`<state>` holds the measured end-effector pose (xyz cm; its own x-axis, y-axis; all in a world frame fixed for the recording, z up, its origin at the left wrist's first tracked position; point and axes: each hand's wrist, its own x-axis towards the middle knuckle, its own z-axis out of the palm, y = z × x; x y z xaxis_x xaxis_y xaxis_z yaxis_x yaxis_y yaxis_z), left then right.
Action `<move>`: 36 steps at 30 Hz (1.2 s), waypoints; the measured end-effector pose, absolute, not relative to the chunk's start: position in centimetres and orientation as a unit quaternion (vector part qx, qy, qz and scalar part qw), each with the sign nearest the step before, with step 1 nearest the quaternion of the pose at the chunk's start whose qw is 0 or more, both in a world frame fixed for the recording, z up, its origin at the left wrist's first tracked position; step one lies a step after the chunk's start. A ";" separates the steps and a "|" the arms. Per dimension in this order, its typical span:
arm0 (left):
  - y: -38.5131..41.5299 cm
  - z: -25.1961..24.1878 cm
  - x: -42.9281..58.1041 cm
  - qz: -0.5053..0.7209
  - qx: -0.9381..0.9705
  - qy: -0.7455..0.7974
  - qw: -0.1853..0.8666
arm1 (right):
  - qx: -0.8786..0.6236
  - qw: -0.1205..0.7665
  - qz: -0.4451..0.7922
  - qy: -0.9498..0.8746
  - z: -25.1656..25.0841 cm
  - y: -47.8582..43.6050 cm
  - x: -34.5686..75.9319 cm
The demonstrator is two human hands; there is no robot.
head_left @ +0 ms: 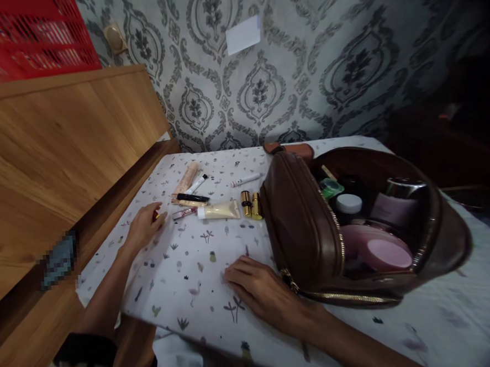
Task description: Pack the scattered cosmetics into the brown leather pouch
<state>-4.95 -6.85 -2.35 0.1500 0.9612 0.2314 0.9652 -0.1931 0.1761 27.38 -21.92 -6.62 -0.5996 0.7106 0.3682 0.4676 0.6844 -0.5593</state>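
Note:
At the left of the cloth, my left hand (pixel 145 227) pinches a small red-and-yellow item (pixel 155 215), mostly covered by the fingers. Beside it lies a loose group of cosmetics: a lip gloss tube (pixel 184 214), a black-capped tube (pixel 193 198), a peach tube (pixel 186 177), a slim white tube (pixel 197 184) and a cream squeeze tube (pixel 219 210). Two gold lipsticks (pixel 255 206) stand or lie near the bag; I cannot tell which. My right hand (pixel 255 285) rests palm down on the cloth, holding nothing, just left of the open brown makeup bag (pixel 301 219).
Inside the bag are a white-lidded jar (pixel 348 203), a pink oval item (pixel 388 253) and a silver-capped bottle (pixel 396 204). A white pen-like tube (pixel 246 180) lies farther back. A wooden panel (pixel 68 139) borders the table's left side, with a red crate (pixel 32 36) above.

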 end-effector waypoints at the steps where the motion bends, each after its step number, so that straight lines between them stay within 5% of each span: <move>1: -7.5 -2.2 -4.8 -0.144 -0.760 -0.634 0.003 | -0.340 0.291 0.206 -0.870 -6.6 -21.9 27.4; 14: -14.9 -2.4 0.3 -0.092 -0.822 -0.561 -0.010 | -0.385 0.269 0.230 -0.852 -5.8 -22.6 27.3; 27: -17.0 -4.6 5.0 -0.236 -0.804 -0.407 -0.363 | -0.434 0.343 0.373 -0.745 -5.0 -22.9 27.6; 36: -14.5 -5.2 8.0 -0.277 -0.749 -0.436 -0.416 | -0.454 0.382 0.319 -0.739 -5.9 -22.6 27.2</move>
<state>7.97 -14.52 -5.20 0.4672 0.8826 0.0523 0.4226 -0.2749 0.8636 27.20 -22.62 -5.93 -0.2950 0.9153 0.2741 0.4272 0.3830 -0.8190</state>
